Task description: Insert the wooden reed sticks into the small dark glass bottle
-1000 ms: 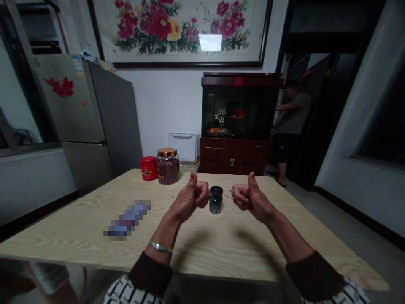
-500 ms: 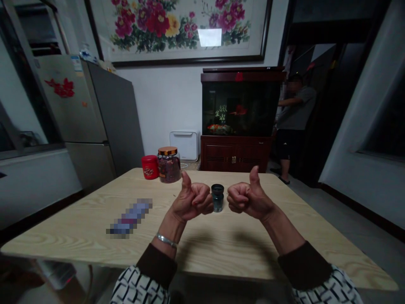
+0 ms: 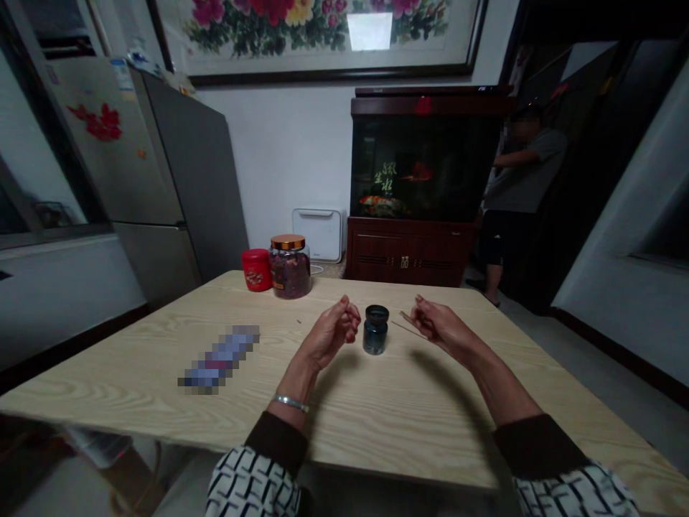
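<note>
A small dark glass jar (image 3: 375, 336) stands upright on the wooden table (image 3: 409, 431), between my two hands. On its left, my left hand (image 3: 334, 332) hovers over the tabletop, fingers loosely curled and a little apart, with no object visible in it. My right hand (image 3: 437, 322) is on the jar's other side, thumb and fingers closed together. Thin light-brown stick-like pieces (image 3: 407, 317) point from its fingers towards the jar. Whether they are separate sticks or the two arms of one tool, I cannot tell. Neither hand touches the jar.
A blurred flat bluish item (image 3: 219, 360) lies on the table's left. At the back left edge stand a red canister (image 3: 256, 271) and a large copper-lidded jar (image 3: 291, 273). Beyond are a fridge (image 3: 202, 187) and a fish tank (image 3: 430, 165). A person (image 3: 519, 179) stands back right.
Both hands have gone from thumbs-up fists to loosened, curled fingers. Thin sticks now show at my right hand. The view has tilted down a little, and the jar is fully visible.
</note>
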Motion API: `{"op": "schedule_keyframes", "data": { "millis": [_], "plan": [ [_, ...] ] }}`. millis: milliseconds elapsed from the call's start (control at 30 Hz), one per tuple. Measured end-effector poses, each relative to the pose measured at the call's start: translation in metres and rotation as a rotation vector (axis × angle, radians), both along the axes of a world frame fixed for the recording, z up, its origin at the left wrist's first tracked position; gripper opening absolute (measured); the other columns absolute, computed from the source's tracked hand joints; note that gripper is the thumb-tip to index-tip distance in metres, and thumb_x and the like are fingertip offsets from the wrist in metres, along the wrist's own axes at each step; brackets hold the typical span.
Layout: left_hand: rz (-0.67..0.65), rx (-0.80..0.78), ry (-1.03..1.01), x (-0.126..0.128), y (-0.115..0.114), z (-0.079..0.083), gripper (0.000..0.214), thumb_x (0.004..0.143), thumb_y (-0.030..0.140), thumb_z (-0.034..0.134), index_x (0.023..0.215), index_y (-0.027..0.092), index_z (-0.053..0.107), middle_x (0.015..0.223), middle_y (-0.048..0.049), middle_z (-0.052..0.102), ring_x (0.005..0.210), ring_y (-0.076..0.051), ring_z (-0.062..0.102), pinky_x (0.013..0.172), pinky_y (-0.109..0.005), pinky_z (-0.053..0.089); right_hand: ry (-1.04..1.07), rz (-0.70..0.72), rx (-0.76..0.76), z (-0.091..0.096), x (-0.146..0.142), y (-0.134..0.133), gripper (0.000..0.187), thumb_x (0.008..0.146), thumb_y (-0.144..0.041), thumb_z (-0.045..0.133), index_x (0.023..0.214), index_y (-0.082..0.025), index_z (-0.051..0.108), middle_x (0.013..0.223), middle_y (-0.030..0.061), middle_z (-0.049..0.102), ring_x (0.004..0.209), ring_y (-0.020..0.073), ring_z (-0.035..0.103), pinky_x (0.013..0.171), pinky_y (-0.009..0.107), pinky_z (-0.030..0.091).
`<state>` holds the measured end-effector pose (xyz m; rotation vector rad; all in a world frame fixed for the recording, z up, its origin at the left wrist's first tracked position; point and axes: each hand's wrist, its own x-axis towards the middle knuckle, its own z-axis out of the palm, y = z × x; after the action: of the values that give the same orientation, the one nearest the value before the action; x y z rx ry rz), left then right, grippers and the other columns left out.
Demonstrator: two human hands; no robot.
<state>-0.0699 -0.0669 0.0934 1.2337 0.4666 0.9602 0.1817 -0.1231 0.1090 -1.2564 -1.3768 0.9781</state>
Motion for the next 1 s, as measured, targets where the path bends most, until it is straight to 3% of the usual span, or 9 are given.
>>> {"op": "schedule_keyframes", "data": {
  "millis": [67,167,300,533,633,733,800,933,1000],
  "plan": [
    [0.211,0.025,0.136,0.010,0.013,-0.029,0.050,0.072,0.054,0.075,0.103,0.019,0.058,0.102,-0.0065,0.063,0.085,-0.016,0.060,0.066,-0.023,0.042,-0.231,-0.217,0.028,-0.026,0.014,0.014,0.056,0.075,-0.075,0.055,0.072,-0.019,0.056,0.065,-0.0011,0.053,0.054,0.0108,0.043,0.050,0.024,0.031],
    [0.298,0.089,0.297,0.034,0.029,-0.070,0.070,0.059,0.037,0.087,0.118,0.018,0.054,0.126,-0.0158,0.057,0.112,-0.026,0.057,0.088,-0.036,0.047,-0.474,-0.292,0.027,-0.047,0.014,0.030,0.056,0.081,-0.074,0.045,0.078,-0.020,0.058,0.076,0.0036,0.063,0.066,0.0168,0.056,0.061,0.029,0.042],
    [0.349,0.280,0.379,0.067,0.043,-0.098,0.074,0.059,0.035,0.088,0.122,0.016,0.054,0.116,-0.0130,0.065,0.105,-0.027,0.061,0.091,-0.039,0.047,-0.852,-0.306,0.046,-0.026,-0.022,0.044,0.064,0.086,-0.076,0.036,0.114,-0.022,0.058,0.099,0.0097,0.070,0.085,0.0228,0.065,0.072,0.034,0.045],
    [0.334,0.368,0.560,0.076,0.056,-0.104,0.044,0.068,0.040,0.079,0.102,0.015,0.066,0.092,-0.0073,0.071,0.084,-0.024,0.066,0.069,-0.030,0.048,-1.490,-0.104,-0.012,0.024,-0.067,0.086,0.066,0.080,-0.074,0.051,0.097,-0.013,0.073,0.100,0.0238,0.072,0.098,0.0377,0.065,0.080,0.045,0.046],
    [0.409,0.415,0.562,0.072,0.056,-0.105,0.058,0.064,0.041,0.082,0.113,0.017,0.061,0.097,-0.0066,0.071,0.086,-0.024,0.065,0.071,-0.029,0.047,-1.431,0.136,-0.053,0.031,-0.060,0.095,0.052,0.078,-0.053,0.066,0.113,-0.016,0.070,0.110,0.0195,0.070,0.100,0.0350,0.065,0.082,0.044,0.048],
    [0.428,0.420,0.573,0.071,0.055,-0.104,0.060,0.063,0.042,0.083,0.113,0.018,0.060,0.097,-0.0069,0.071,0.085,-0.024,0.065,0.071,-0.029,0.047,-1.226,0.400,0.000,0.036,-0.054,0.095,0.077,0.069,-0.039,0.074,0.141,-0.023,0.050,0.130,0.0125,0.061,0.112,0.0285,0.061,0.091,0.037,0.048],
    [0.408,0.432,0.562,0.070,0.053,-0.102,0.049,0.065,0.040,0.082,0.104,0.017,0.064,0.094,-0.0063,0.071,0.085,-0.023,0.065,0.071,-0.029,0.047,-1.194,0.351,0.020,0.037,-0.055,0.094,0.088,0.071,-0.047,0.074,0.147,-0.019,0.041,0.140,0.0147,0.054,0.123,0.0297,0.055,0.098,0.038,0.045],
    [0.372,0.417,0.632,0.070,0.051,-0.097,0.042,0.068,0.040,0.078,0.099,0.015,0.066,0.087,-0.0052,0.071,0.079,-0.022,0.065,0.067,-0.028,0.045,-1.430,0.066,-0.174,0.036,-0.064,0.092,0.074,0.082,-0.069,0.050,0.124,-0.009,0.062,0.120,0.0249,0.065,0.115,0.0409,0.059,0.094,0.052,0.044],
    [0.407,0.416,0.644,0.069,0.051,-0.097,0.052,0.066,0.040,0.080,0.109,0.016,0.063,0.092,-0.0055,0.071,0.082,-0.022,0.065,0.066,-0.027,0.045,-1.481,0.128,-0.178,0.036,-0.064,0.092,0.066,0.083,-0.062,0.053,0.121,-0.010,0.064,0.119,0.0230,0.065,0.114,0.0400,0.060,0.094,0.051,0.045]
  ]
}}
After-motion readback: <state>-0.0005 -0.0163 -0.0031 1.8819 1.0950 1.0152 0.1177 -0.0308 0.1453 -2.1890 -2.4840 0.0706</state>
